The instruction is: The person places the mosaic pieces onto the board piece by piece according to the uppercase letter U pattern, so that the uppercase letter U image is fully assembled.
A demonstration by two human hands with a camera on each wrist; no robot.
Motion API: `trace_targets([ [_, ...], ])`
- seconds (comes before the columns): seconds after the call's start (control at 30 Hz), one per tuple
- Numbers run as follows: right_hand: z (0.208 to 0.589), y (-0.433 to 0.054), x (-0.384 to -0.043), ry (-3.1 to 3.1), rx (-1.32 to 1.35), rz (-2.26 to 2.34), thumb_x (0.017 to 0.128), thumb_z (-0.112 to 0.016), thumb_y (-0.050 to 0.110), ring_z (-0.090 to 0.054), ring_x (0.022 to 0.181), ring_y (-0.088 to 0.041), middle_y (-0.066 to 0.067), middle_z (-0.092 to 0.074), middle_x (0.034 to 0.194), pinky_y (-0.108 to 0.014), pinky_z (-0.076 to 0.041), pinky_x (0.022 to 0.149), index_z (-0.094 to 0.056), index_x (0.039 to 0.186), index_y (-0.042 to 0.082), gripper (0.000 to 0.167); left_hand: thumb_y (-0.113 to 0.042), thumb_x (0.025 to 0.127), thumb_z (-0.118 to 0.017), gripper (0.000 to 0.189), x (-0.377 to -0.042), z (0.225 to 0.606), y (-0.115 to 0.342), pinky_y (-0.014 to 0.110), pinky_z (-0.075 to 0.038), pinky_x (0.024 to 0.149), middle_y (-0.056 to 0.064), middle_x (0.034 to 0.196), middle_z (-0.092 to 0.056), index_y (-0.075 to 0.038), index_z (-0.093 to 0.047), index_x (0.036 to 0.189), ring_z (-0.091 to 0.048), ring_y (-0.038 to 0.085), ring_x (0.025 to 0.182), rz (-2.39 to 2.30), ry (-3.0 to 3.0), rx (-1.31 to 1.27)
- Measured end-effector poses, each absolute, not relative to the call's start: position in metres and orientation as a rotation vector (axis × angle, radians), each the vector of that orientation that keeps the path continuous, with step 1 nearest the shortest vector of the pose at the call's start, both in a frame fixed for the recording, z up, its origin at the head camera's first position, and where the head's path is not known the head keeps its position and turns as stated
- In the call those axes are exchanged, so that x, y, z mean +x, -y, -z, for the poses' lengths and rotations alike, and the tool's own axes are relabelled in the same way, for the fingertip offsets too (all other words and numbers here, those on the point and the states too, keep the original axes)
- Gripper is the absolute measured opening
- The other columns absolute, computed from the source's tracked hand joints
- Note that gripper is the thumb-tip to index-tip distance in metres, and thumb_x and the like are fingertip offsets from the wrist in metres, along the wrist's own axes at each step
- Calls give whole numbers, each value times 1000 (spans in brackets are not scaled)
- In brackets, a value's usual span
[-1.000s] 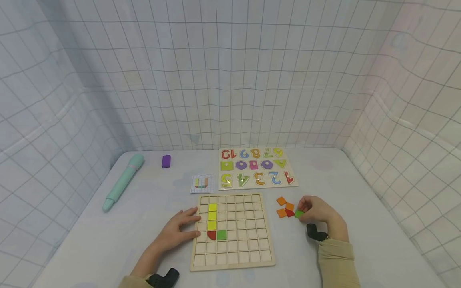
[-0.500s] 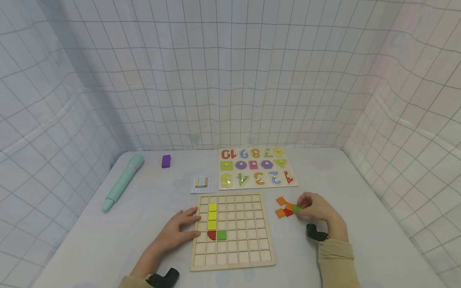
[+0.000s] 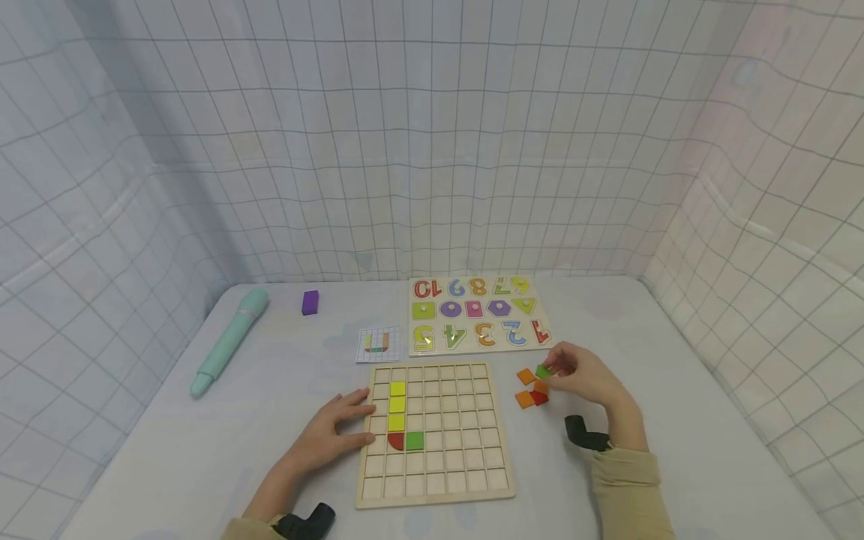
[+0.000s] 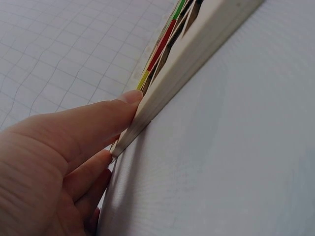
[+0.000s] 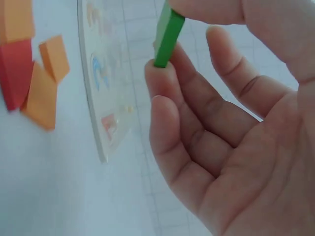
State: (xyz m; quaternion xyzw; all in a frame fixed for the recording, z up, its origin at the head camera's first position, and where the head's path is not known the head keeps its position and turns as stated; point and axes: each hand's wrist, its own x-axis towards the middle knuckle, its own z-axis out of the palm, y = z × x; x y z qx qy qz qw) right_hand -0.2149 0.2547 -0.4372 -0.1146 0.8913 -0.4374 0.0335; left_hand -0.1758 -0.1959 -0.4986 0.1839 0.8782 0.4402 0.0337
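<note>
A green square tile (image 5: 169,37) is pinched between the thumb and a fingertip of my right hand (image 3: 586,375), held above the loose tiles. Beneath it lie orange tiles (image 3: 525,400) and a red tile (image 3: 539,398) with a curved edge, bunched on the table. My left hand (image 3: 332,433) rests at the left edge of a wooden grid board (image 3: 466,481), its fingers spread and touching the rim. On the board a column of yellow tiles (image 3: 397,405) runs down to a red quarter-round tile (image 3: 396,441), with a green tile (image 3: 415,441) to its right.
Behind the board lie a small pattern card (image 3: 378,345) and a number puzzle board (image 3: 481,316). Farther left are a purple block (image 3: 310,302) and a mint-coloured stick-like object (image 3: 230,343). Gridded cloth walls (image 3: 432,150) enclose the table's back and sides.
My right hand has lifted the green tile from beside the loose pile and moved it away from me and slightly left. The left hand has stayed at the board's edge.
</note>
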Motion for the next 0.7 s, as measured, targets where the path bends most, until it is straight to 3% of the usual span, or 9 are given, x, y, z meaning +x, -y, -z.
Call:
trace_targets([
  [0.23,424,-231,-214,-2727,-527,1472,75,-75,5,-58,88,-27,-1,-63,90,-31,-53,80,-61,92,8,22,-35,76,-77,50,-176,499,196,47,-11,115,9,144,-42,-11,-66,119,-31,32,136,-1348,-2711,572],
  [0.37,407,-212,-207,-2695,-607,1500,75,-75,2,-58,88,-33,-7,-63,92,-42,-53,83,-61,95,2,24,-35,76,-77,50,-176,498,196,46,-11,115,9,143,-43,-11,-66,118,-31,32,136,-1346,-2711,571],
  [0.47,405,-203,-207,-2674,-655,1495,77,-75,4,-58,89,-36,-8,-64,94,-44,-52,83,-61,97,1,24,-35,76,-77,50,-176,498,196,46,-12,115,10,143,-43,-10,-66,118,-31,32,135,-1344,-2710,576],
  [0.6,416,-194,-213,-2639,-715,1477,78,-75,12,-59,90,-29,0,-64,94,-34,-52,83,-62,97,9,24,-35,77,-77,50,-176,497,196,46,-12,115,11,143,-43,-10,-66,119,-32,32,135,-1344,-2711,580],
  [0.7,418,-184,-213,-2584,-779,1467,79,-75,14,-59,90,-23,0,-63,96,-34,-52,83,-62,98,9,23,-35,77,-77,50,-176,498,196,45,-12,115,11,143,-43,-10,-66,119,-32,31,135,-1346,-2708,580],
])
